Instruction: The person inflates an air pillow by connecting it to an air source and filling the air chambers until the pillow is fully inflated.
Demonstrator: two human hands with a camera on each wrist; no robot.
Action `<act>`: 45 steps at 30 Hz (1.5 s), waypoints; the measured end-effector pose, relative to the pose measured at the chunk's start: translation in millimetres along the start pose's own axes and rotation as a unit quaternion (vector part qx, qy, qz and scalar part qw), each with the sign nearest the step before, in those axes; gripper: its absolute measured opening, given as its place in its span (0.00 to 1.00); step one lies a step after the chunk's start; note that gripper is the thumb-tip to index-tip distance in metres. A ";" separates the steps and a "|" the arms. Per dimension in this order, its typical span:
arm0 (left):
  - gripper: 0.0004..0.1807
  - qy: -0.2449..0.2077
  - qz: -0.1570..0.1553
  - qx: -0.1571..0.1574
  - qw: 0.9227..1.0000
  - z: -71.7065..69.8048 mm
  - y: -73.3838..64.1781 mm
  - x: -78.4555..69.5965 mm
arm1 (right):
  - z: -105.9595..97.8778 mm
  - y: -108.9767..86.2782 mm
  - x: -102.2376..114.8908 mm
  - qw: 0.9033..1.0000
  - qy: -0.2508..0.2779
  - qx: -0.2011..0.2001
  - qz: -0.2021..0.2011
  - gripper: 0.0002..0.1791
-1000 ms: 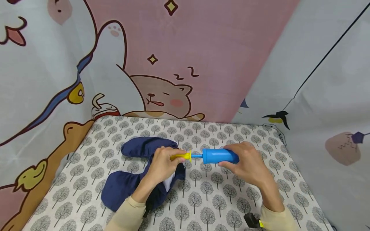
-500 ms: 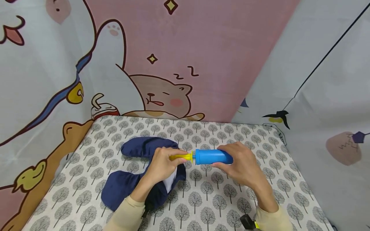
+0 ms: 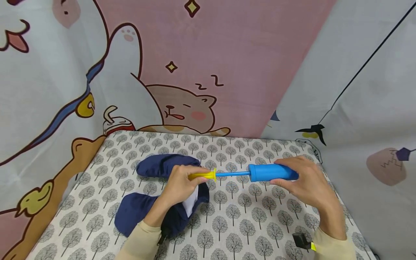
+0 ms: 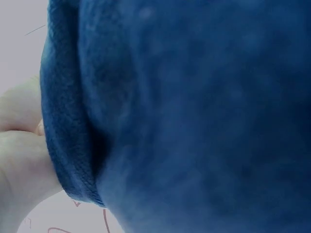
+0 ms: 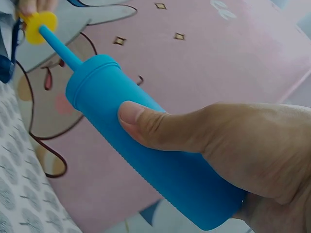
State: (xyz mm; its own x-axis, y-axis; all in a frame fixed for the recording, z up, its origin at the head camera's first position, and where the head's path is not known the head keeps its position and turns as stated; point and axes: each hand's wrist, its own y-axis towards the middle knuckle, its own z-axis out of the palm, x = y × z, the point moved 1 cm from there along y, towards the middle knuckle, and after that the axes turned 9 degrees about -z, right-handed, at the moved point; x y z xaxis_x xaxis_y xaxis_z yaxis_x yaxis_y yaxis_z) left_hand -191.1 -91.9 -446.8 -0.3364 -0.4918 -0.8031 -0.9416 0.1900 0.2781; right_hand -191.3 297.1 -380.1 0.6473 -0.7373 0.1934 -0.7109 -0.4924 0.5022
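Observation:
A blue hand pump (image 3: 269, 172) is held level between both hands above the table. My right hand (image 3: 308, 180) grips its ribbed barrel from the right, thumb along the near side in the right wrist view. A long stretch of thin blue rod (image 3: 232, 174) shows between barrel and yellow end piece (image 3: 209, 175). My left hand (image 3: 182, 184) pinches that yellow piece between thumb and fingers, and its far tip is hidden. Beneath and behind the left hand lies a navy U-shaped neck pillow (image 3: 131, 213) with a white patch (image 3: 190, 204). Navy plush fabric (image 4: 194, 121) fills most of the left wrist view.
A white cloth (image 3: 234, 213) printed with grey trees covers the table. Cartoon-printed curtains (image 3: 253, 65) hang behind it and at both sides. A small black device (image 3: 301, 240) sits at the right wrist.
My right hand first pushes the barrel left, almost up to the yellow piece, then draws it far to the right, baring more rod. The left hand and neck pillow stay nearly still.

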 end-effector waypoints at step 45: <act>0.15 0.025 -0.010 -0.019 0.999 4.4 -2.3 -7.0 | 63.3 28.8 67.3 0.999 -0.010 -0.030 -0.041 0.33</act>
State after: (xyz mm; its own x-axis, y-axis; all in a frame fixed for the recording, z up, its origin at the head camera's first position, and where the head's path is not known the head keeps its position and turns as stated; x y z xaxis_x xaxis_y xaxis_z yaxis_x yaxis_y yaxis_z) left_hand -186.5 -85.2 -444.1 -0.3168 -0.5366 -0.7821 -0.9478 0.1478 0.2825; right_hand -185.7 204.0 -406.0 0.6965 -0.7050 0.1333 -0.6374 -0.5227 0.5661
